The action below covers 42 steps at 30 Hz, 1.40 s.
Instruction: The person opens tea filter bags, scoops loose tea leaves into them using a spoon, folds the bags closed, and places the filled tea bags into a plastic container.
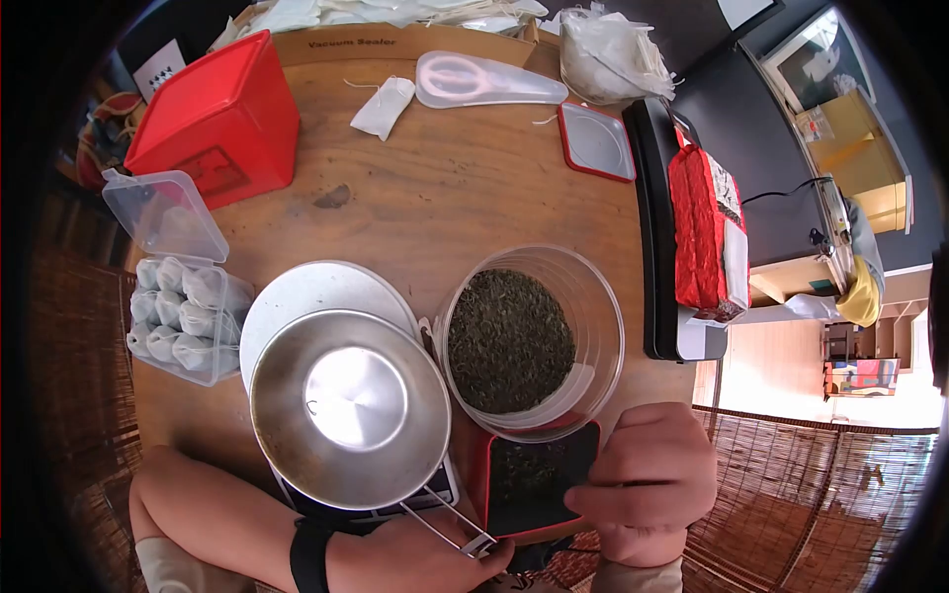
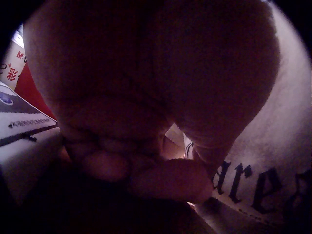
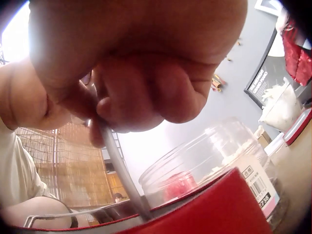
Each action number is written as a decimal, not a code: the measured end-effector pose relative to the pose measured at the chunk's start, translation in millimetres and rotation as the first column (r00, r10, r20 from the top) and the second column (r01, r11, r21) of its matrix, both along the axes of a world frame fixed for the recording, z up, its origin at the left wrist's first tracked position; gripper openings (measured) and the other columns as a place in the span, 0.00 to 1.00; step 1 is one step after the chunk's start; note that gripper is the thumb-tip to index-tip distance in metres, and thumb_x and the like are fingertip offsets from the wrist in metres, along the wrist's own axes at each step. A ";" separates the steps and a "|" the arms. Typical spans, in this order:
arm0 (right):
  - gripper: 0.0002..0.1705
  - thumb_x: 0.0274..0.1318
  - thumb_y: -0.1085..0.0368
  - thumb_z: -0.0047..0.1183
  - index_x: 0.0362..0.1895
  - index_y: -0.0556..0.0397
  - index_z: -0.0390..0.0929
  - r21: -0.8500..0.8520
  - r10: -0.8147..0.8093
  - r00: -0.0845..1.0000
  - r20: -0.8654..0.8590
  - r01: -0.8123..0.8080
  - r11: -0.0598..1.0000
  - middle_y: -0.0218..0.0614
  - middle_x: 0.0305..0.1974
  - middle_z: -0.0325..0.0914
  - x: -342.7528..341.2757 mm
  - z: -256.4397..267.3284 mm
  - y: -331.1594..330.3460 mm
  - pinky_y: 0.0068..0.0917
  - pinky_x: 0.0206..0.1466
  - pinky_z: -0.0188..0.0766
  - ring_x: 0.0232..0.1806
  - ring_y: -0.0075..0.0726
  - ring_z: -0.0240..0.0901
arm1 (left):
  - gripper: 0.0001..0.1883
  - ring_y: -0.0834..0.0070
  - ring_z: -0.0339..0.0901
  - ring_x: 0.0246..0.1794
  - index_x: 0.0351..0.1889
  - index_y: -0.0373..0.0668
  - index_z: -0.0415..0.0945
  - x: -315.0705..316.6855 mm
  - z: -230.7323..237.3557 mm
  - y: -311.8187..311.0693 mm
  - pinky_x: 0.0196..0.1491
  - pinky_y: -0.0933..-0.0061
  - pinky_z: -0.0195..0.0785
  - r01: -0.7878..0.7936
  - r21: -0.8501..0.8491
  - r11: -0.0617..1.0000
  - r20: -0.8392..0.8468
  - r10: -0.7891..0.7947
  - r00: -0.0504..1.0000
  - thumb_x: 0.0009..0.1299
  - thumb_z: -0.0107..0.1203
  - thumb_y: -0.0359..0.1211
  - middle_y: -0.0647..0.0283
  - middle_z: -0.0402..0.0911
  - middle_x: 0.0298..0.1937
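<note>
My left hand (image 1: 415, 551) grips the wire handle (image 1: 465, 532) of a steel pan (image 1: 351, 405). The pan overlaps the round white plate of a scale (image 1: 287, 296) and is bare inside. In the left wrist view the left hand (image 2: 117, 107) is dark, its fingers curled. My right hand (image 1: 647, 474) is over the right side of a red-rimmed tray (image 1: 514, 504), dark inside with bits of dried leaf. In the right wrist view it grips a slim metal utensil (image 3: 122, 170), whose lower end is hidden behind the red wall. Beyond stands a clear tub (image 1: 598, 326) of dried leaves (image 1: 509, 341).
At left a clear lidded box (image 1: 232, 336) holds several white filled pouches (image 1: 173, 311), with a red canister (image 1: 232, 119) behind. A red foil pack (image 1: 704, 232) lies on a black machine (image 1: 652, 198) at right. Scissors in a sleeve (image 1: 484, 81) and a white pouch (image 1: 384, 107) lie further back.
</note>
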State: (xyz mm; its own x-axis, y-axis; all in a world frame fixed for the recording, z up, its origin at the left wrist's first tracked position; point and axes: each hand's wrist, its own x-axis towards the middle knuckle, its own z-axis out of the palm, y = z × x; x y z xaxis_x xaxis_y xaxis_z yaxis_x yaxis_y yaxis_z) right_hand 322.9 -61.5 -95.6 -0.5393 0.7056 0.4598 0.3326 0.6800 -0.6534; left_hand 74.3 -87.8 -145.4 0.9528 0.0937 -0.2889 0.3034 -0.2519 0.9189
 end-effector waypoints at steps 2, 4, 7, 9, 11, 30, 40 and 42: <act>0.09 0.35 0.70 0.61 0.28 0.52 0.85 -0.010 0.013 1.000 -0.012 -0.014 1.000 0.24 0.22 0.69 1.3 -0.3 0.2 0.25 0.19 0.53 0.15 0.25 0.64 | 0.19 0.58 0.80 0.55 0.65 0.44 0.68 1.6 0.6 0.6 0.52 0.61 0.77 -0.038 -0.150 0.988 -0.105 0.022 0.994 0.82 0.42 0.40 0.52 0.80 0.57; 0.09 0.34 0.70 0.61 0.28 0.52 0.85 -0.026 0.038 0.999 -0.038 -0.039 0.999 0.24 0.22 0.70 0.9 -0.2 1.8 0.25 0.19 0.53 0.15 0.25 0.64 | 0.19 0.58 0.80 0.54 0.65 0.45 0.69 -0.3 -5.9 -3.2 0.52 0.61 0.76 -0.062 -0.087 0.994 -0.014 0.061 0.998 0.82 0.42 0.42 0.54 0.81 0.56; 0.10 0.33 0.70 0.61 0.28 0.53 0.85 -0.044 0.062 0.996 -0.069 -0.065 0.997 0.24 0.22 0.70 2.4 -0.4 1.1 0.25 0.19 0.53 0.15 0.25 0.64 | 0.19 0.58 0.80 0.54 0.65 0.44 0.69 -2.5 -13.8 -11.2 0.53 0.61 0.76 -0.152 -0.085 0.985 0.074 0.158 0.985 0.82 0.42 0.42 0.54 0.81 0.57; 0.10 0.33 0.70 0.61 0.28 0.53 0.86 -0.037 0.069 0.995 -0.073 -0.072 0.997 0.24 0.22 0.71 2.6 -0.5 1.3 0.25 0.18 0.53 0.15 0.25 0.64 | 0.19 0.58 0.81 0.50 0.64 0.45 0.69 0.1 -13.6 -13.0 0.50 0.61 0.76 -0.220 -0.079 0.972 0.117 0.228 0.967 0.82 0.42 0.42 0.54 0.82 0.53; 0.11 0.36 0.70 0.61 0.30 0.54 0.87 -0.003 0.042 0.995 -0.090 -0.043 0.999 0.25 0.22 0.71 2.1 -1.7 1.6 0.25 0.18 0.54 0.15 0.25 0.65 | 0.18 0.58 0.82 0.46 0.64 0.46 0.70 0.9 -8.5 -8.6 0.47 0.61 0.76 -0.287 -0.073 0.955 0.160 0.296 0.942 0.82 0.42 0.42 0.54 0.83 0.49; 0.05 0.40 0.70 0.59 0.26 0.53 0.85 -0.010 -0.022 0.999 -0.043 0.022 1.000 0.28 0.21 0.72 4.5 -3.7 7.6 0.29 0.18 0.56 0.15 0.31 0.66 | 0.24 0.60 0.75 0.64 0.69 0.44 0.68 5.7 1.2 1.3 0.66 0.63 0.68 -0.193 -0.327 0.925 -0.146 0.152 0.978 0.80 0.47 0.45 0.52 0.78 0.63; 0.07 0.44 0.67 0.60 0.30 0.53 0.87 -0.025 0.017 0.997 -0.075 -0.019 1.000 0.27 0.24 0.74 2.6 -7.3 4.7 0.28 0.18 0.59 0.16 0.29 0.66 | 0.20 0.60 0.76 0.62 0.66 0.43 0.68 -0.5 -7.9 -5.6 0.63 0.65 0.70 -0.148 -0.208 0.967 0.010 0.154 0.988 0.81 0.41 0.41 0.54 0.79 0.61; 0.07 0.45 0.67 0.60 0.31 0.53 0.87 0.004 0.023 0.999 -0.043 -0.023 1.000 0.27 0.25 0.74 3.0 -7.2 6.6 0.27 0.18 0.59 0.16 0.28 0.67 | 0.20 0.60 0.76 0.62 0.67 0.44 0.67 -0.5 -5.3 -5.1 0.62 0.64 0.71 -0.152 -0.233 0.961 -0.008 0.154 0.988 0.82 0.40 0.41 0.54 0.79 0.61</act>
State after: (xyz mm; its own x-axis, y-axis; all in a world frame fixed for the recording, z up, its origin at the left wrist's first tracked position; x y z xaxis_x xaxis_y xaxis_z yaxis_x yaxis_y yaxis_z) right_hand 325.9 -55.0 -102.8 -0.5348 0.6917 0.4853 0.2883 0.6893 -0.6646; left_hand 73.7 -92.9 -150.7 0.9353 0.1703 -0.3101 0.3118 0.0175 0.9500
